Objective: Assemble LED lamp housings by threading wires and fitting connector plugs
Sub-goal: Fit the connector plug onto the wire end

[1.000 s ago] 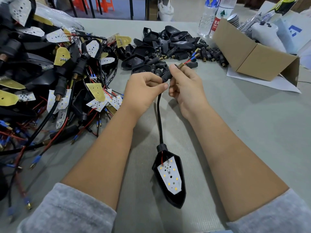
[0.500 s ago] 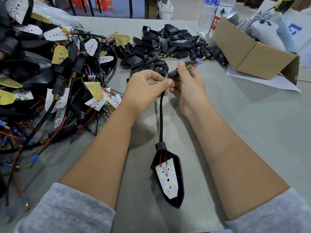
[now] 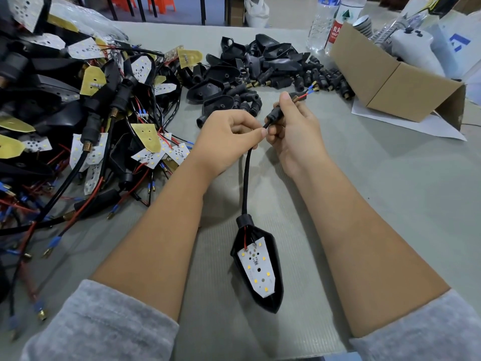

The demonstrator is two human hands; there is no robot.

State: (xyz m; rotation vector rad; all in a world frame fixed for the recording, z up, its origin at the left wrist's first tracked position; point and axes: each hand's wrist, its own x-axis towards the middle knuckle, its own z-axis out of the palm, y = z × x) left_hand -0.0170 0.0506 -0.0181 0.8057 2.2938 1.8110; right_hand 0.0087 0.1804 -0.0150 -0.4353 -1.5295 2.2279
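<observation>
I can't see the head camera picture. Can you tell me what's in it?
Two hands hold a black cable over a grey table: the left hand pinches the cable, the right hand grips its black plug. The cable runs down to a black lamp housing with a white LED board. Finished lamps are heaped left; empty housings lie behind.

Plastic, brass and cardboard on a matt tabletop

Low centre, the lamp housing (image 3: pixel 270 295) is glossy black plastic round a matt white LED board (image 3: pixel 256 269); the cable (image 3: pixel 246 178) looks matt black, the tabletop (image 3: pixel 390 204) finely ribbed grey, the upper-right box (image 3: pixel 385 82) plain brown cardboard.
</observation>
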